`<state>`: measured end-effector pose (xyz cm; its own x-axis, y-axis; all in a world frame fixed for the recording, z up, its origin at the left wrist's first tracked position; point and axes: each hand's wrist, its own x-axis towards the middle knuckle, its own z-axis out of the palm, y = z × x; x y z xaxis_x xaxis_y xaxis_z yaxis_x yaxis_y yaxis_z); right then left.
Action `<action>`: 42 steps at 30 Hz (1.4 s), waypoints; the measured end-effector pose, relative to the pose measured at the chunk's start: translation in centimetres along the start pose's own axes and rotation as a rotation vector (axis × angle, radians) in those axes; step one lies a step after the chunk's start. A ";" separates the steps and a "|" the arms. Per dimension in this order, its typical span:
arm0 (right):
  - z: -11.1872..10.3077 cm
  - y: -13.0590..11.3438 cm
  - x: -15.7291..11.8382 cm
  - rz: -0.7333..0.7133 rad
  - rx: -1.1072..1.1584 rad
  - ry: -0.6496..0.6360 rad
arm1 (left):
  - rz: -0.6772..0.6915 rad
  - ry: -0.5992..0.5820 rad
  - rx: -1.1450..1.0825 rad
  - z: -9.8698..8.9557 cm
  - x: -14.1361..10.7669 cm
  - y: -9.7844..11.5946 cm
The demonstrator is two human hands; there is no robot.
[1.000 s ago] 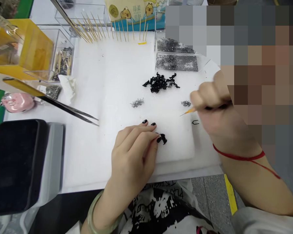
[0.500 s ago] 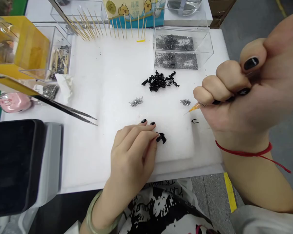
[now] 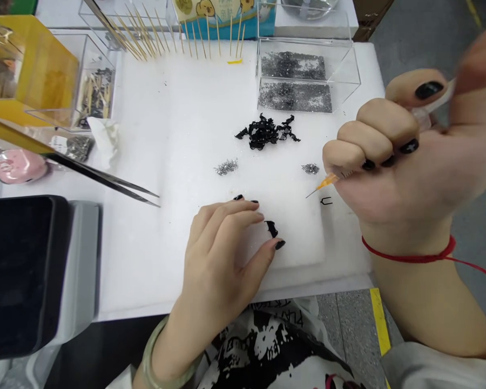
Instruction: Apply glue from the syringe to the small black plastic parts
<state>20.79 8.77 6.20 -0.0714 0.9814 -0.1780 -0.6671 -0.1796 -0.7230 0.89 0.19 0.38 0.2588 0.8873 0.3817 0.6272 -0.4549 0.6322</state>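
Note:
My left hand (image 3: 222, 248) rests on the white foam pad (image 3: 295, 251), thumb and fingers apart. A small black piece (image 3: 271, 229) lies on the pad between the thumb and index fingertips; whether a fingertip touches it I cannot tell. Wrapped in my right hand (image 3: 400, 146) is a syringe (image 3: 327, 181) with an orange needle hub, its thin needle pointing down and left over the pad. Most of the barrel is hidden by the fingers. Beyond the hands lie a heap of black pieces (image 3: 264, 132) and two small piles of silvery bits, one left (image 3: 227, 167) and one right (image 3: 310, 169).
Tweezers (image 3: 105, 178) reach in from the left. Wooden sticks (image 3: 202, 40) stand upright along the back. A clear box (image 3: 350, 86) holds two glittery dark strips. A dark-screened device (image 3: 20, 275) stands at left. A small black fork-shaped piece (image 3: 326, 201) lies near the needle.
My left thumb and index finger have parted from the black piece, which now lies between them. The syringe shows more of its hub, and its needle tip sits slightly lower.

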 end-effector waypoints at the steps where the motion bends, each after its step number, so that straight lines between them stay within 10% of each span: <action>1: 0.0 -0.1 -0.1 0.017 0.025 -0.028 | 0.011 -0.009 0.006 0.0 0.0 0.0; 8: -0.7 0.4 -0.9 0.065 0.169 -0.237 | 0.007 -0.024 -0.007 -0.2 0.2 0.0; 27: 0.7 2.9 0.3 0.303 -0.126 0.397 | 0.000 -0.039 0.030 -0.5 0.0 0.0; 42: 0.0 3.5 -0.4 0.231 -0.039 0.201 | -0.071 -0.070 0.043 -0.6 -0.2 0.5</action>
<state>18.49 7.76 3.70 -0.0672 0.8820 -0.4665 -0.6213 -0.4028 -0.6721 0.71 -0.31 1.05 0.2624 0.9209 0.2883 0.6759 -0.3886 0.6262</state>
